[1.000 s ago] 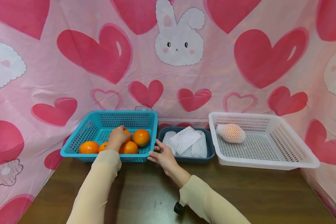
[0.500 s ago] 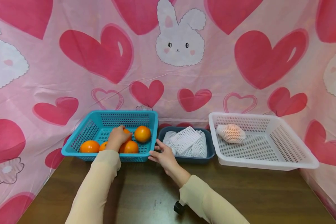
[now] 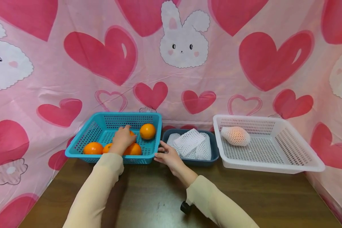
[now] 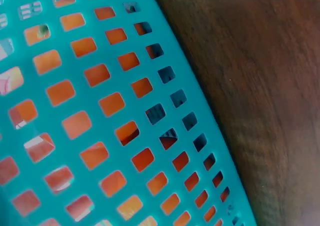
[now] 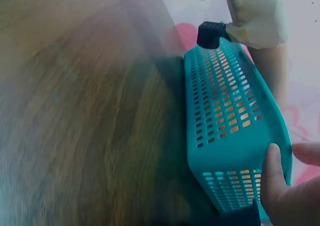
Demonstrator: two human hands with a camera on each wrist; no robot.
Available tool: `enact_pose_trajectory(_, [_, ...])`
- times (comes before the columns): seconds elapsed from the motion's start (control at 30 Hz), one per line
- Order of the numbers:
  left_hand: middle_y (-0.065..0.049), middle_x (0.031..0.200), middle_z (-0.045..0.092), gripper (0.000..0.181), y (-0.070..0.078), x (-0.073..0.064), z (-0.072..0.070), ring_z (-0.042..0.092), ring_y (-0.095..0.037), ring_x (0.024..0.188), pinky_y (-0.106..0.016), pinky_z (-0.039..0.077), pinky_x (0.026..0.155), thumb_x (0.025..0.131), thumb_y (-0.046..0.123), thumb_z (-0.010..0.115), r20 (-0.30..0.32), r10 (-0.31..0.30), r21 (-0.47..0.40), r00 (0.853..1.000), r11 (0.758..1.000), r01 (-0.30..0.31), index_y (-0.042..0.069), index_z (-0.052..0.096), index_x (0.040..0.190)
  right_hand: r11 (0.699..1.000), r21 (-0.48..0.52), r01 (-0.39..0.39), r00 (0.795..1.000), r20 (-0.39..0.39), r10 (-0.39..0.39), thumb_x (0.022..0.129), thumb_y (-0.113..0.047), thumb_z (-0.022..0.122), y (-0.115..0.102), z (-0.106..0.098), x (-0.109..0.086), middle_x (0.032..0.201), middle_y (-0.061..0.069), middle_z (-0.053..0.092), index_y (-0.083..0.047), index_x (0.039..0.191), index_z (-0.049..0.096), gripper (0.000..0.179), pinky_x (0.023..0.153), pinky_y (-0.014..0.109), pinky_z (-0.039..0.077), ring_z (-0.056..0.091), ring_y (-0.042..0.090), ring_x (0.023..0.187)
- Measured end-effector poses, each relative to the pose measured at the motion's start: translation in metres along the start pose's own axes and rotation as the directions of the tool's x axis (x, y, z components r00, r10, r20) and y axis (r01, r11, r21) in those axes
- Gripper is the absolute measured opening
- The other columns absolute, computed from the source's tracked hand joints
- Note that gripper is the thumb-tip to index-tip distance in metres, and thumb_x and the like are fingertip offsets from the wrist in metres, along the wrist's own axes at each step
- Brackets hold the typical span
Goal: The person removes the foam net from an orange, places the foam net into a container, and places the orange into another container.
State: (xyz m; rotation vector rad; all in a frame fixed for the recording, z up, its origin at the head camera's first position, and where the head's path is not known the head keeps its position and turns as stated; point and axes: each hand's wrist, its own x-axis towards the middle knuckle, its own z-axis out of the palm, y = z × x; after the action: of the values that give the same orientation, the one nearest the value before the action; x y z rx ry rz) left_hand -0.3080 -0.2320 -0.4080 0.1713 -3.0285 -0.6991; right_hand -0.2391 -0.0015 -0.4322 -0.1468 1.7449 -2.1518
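In the head view my left hand (image 3: 123, 139) reaches into the turquoise basket (image 3: 71, 152), its fingers curled over an orange (image 3: 132, 134) that it partly covers. Around it lie another orange (image 3: 93, 148) at the left, one at the front (image 3: 134, 149) and one at the right (image 3: 147, 131). My right hand (image 3: 171, 158) touches the basket's front right corner with thumb and fingers spread. In the right wrist view its thumb (image 5: 273, 173) lies against the basket's outer wall (image 5: 225, 151). Only the perforated wall (image 4: 105, 136) with orange behind it shows in the left wrist view.
A dark blue-grey tray (image 3: 200, 162) with white foam net sleeves (image 3: 189, 142) stands right of the basket. Farther right, a white basket (image 3: 273, 166) holds a fruit in a foam net (image 3: 236, 136). A heart-patterned cloth (image 3: 188, 85) hangs behind the brown table (image 3: 148, 196).
The right-hand orange has rolled backward and slightly right inside the turquoise basket. My left hand stays over its orange and my right hand stays at the basket corner. The view has shifted slightly.
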Motion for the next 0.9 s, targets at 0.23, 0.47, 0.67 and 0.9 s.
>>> enact_pose_trajectory(0.23, [-0.035,0.147,0.039,0.060,0.006,-0.003,-0.003,0.045,-0.054,0.124,-0.067,0.045,0.095,0.099,0.024,0.059,-0.015,0.027,0.035,1.000,0.999,-0.026,-0.001,0.042,0.150,0.991,-0.121,0.052,0.997,0.065,-0.045,0.100,0.000,0.059,-0.010,-0.010,-0.004,0.142,0.026,0.049,0.001,0.157,0.034,0.062,0.101,0.042,0.050,0.062,0.039,0.120])
enact_pose_trajectory(0.47, [-0.032,0.145,0.043,0.056,0.013,-0.004,-0.004,0.048,-0.051,0.123,-0.068,0.045,0.095,0.100,0.025,0.062,-0.049,0.050,0.057,0.998,0.997,-0.047,0.002,0.045,0.149,0.951,-0.282,0.124,0.990,0.093,-0.102,0.101,-0.002,0.059,-0.019,-0.021,-0.008,0.150,0.027,0.047,0.003,0.155,0.039,0.057,0.103,0.045,0.048,0.060,0.038,0.124])
enact_pose_trajectory(0.67, [-0.028,0.144,0.047,0.052,0.024,-0.008,-0.005,0.053,-0.047,0.120,-0.065,0.048,0.094,0.101,0.027,0.064,-0.103,0.106,0.045,0.989,0.994,-0.102,0.005,0.051,0.146,0.914,-0.374,0.159,0.985,0.121,-0.122,0.101,-0.009,0.061,-0.028,-0.033,-0.013,0.150,0.025,0.048,0.001,0.155,0.040,0.058,0.107,0.047,0.046,0.058,0.039,0.126])
enact_pose_trajectory(0.9, [-0.025,0.141,0.051,0.050,0.045,-0.018,-0.003,0.057,-0.043,0.116,-0.058,0.052,0.092,0.101,0.026,0.065,-0.088,0.177,-0.030,0.980,0.983,-0.181,0.006,0.053,0.144,0.878,-0.437,0.197,0.974,0.189,-0.125,0.102,-0.010,0.059,-0.039,-0.044,-0.019,0.151,0.027,0.046,0.000,0.155,0.040,0.058,0.104,0.046,0.048,0.050,0.041,0.135])
